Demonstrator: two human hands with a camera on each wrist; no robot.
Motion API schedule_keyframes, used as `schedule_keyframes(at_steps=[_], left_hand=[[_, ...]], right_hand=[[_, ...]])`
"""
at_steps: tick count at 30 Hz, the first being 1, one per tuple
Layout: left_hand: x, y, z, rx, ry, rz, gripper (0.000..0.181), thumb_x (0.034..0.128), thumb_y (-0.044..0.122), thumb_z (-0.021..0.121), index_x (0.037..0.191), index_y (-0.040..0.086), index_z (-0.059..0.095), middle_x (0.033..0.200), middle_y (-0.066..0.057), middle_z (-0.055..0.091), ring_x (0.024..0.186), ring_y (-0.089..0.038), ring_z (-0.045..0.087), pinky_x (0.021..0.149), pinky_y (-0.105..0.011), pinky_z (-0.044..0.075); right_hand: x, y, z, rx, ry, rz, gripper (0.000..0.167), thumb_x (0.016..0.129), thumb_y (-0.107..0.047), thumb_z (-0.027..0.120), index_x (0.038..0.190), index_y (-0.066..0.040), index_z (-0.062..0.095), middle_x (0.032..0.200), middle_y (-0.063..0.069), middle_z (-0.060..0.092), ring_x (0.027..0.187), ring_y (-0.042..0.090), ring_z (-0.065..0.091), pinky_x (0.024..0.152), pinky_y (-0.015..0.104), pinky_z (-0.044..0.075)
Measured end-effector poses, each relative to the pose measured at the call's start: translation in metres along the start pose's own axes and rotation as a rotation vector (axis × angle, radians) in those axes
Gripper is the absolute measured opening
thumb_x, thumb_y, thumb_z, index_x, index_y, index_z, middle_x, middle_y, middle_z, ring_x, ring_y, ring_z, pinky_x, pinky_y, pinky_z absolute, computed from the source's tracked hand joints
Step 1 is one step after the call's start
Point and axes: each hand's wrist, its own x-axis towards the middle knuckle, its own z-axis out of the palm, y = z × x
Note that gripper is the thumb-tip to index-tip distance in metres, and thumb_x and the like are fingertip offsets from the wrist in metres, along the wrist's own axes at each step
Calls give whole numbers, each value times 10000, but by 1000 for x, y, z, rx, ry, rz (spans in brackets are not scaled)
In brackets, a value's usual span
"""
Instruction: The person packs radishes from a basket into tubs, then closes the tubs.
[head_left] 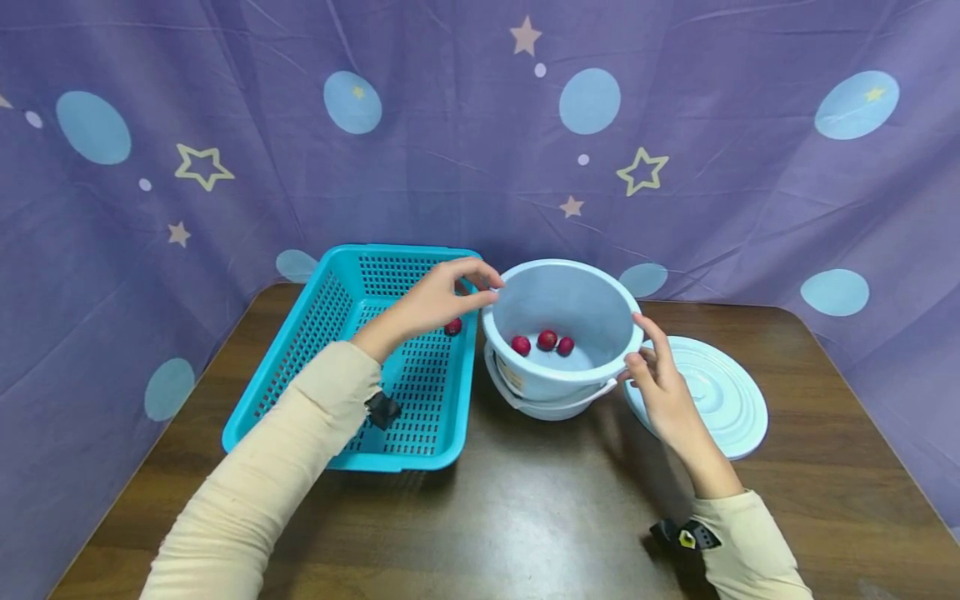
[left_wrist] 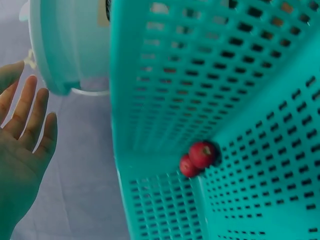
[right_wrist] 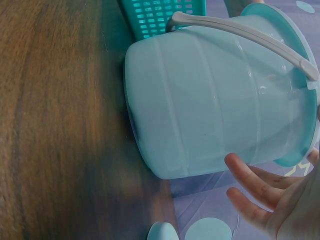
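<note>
A light blue bucket (head_left: 555, 371) stands on the table with several small red, round fruit-like pieces (head_left: 547, 339) inside. My left hand (head_left: 442, 296) hovers by the bucket's left rim and holds nothing; the left wrist view shows its fingers spread, apart from the bucket wall (left_wrist: 75, 45). On the other side, my right hand (head_left: 660, 387) touches the right rim with its fingertips. Seen from the right wrist, its fingers are extended along the bucket's side (right_wrist: 200, 100). Two more red pieces (left_wrist: 202, 154) lie in a corner of the turquoise basket (head_left: 442, 454).
The bucket's pale handle (head_left: 600, 392) hangs down in front. A light blue round lid (head_left: 731, 400) lies on the wooden table (head_left: 510, 517), right of the bucket. The basket stands close on the bucket's left. Behind the table hangs a purple patterned cloth (head_left: 465, 183).
</note>
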Motion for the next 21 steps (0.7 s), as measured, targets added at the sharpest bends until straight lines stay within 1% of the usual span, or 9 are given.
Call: schedule_keyframes(at_steps=[4,8,13,18,21], left_hand=[[-1,-10,-4,-21,32,-51,209,975,281,653,1131,150,696,1086,15,649,983,-207,582,844,-375,493],[-3,-20,-8,-26,56,-106,228,982,322,637,1147,176,692,1114,22,637,991,-211,570,832,-395,489],[-2,-31,-11,-5,74,-151,279,982,348,632,1190,168,679,1143,10,636,1022,-202,549,847,-415,467],[0,-41,-12,4,71,-178,332,984,339,630,1227,116,663,1179,-18,636,1089,-214,542,922,-439,459],[3,-46,-13,7,74,-192,319,985,325,631,1227,119,665,1188,-15,635,1111,-206,533,952,-449,449]], right_hand=[[0,0,0,-2,1,1,528,1075,-215,424,1565,-271,234,1020,173,640,836,123,641,779,260,486],[0,-1,0,-3,0,1,527,1075,-215,424,1564,-268,235,1014,173,638,825,74,628,781,275,491],[-1,-1,0,-4,0,3,526,1075,-221,423,1564,-274,233,1035,176,638,836,106,634,783,268,489],[-1,0,0,0,2,1,525,1075,-214,421,1563,-271,234,1038,176,637,844,148,643,781,275,490],[0,0,0,2,3,-2,524,1075,-210,421,1563,-269,236,1023,176,635,845,163,643,780,270,489]])
